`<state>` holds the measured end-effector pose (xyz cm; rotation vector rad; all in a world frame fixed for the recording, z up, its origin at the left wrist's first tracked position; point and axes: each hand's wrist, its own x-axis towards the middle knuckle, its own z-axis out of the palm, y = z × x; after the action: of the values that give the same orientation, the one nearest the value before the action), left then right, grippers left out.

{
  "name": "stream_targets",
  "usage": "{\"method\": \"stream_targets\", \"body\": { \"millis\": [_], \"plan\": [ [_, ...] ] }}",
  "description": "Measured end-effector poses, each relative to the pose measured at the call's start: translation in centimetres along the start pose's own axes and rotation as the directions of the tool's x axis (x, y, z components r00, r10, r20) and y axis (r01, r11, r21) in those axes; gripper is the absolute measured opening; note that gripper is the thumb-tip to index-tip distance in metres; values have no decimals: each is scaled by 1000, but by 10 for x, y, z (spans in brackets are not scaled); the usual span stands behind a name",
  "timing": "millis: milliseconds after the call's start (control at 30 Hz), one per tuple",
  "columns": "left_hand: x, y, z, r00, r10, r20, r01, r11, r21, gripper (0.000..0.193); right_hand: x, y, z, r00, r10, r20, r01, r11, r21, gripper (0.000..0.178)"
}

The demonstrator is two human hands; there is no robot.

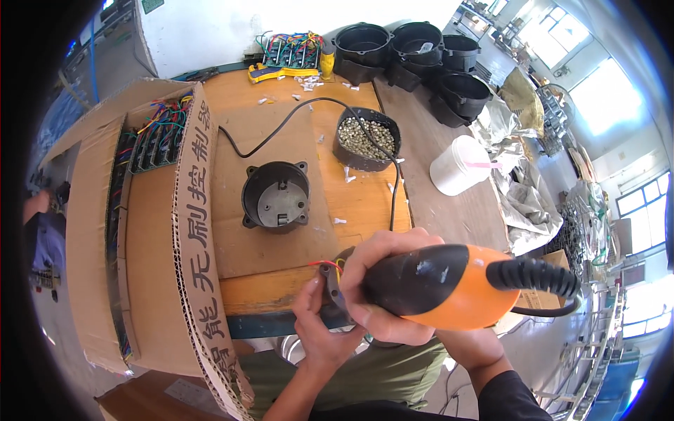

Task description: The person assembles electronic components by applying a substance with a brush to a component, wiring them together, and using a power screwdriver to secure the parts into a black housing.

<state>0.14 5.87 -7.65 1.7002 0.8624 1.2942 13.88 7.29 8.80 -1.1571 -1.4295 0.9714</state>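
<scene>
My right hand (382, 281) is wrapped round an orange and black corded power tool (435, 281), whose ribbed cord sleeve points right. The tool's working end is hidden behind the hand. Close under it, my left hand (319, 326) pinches a small dark grey part with holes (333, 289) at the table's front edge. Red and yellow wires (326, 264) stick out of this part; the rest is covered by my right hand. Beyond my hands, a round black housing (277, 217) sits open on a cardboard sheet, with a grey disc inside.
A cardboard box (151, 231) of wired circuit boards stands left. Behind the housing are a tub of small brass-coloured pieces (368, 140) and scattered white connectors (309, 83). More black housings (361, 45) are stacked far right, near a white tub (456, 168). A black cable (316, 100) crosses the table.
</scene>
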Motion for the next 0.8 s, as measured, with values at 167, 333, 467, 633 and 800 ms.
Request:
{"method": "stream_targets", "body": {
  "millis": [167,333,467,633,800],
  "plan": [
    [-5,6,-7,997,-74,7,73,995,70,97,-5,-1,7,997,-48,58,52,996,-67,18],
    [-8,-1,-3,998,-61,7,61,997,-49,97,-10,5,4,996,-90,5,90,996,-18,18],
    [-5,8,0,999,-42,-34,40,998,-46,76,-16,9,3,998,-25,-49,26,1000,9,19],
    [-5,8,-2,997,-55,-59,55,998,-5,72,-13,4,7,996,70,-49,-67,996,62,21],
    [-6,-3,-2,997,-79,-23,79,997,-14,80,-18,0,5,998,-24,53,22,999,34,26]
  ]
}}
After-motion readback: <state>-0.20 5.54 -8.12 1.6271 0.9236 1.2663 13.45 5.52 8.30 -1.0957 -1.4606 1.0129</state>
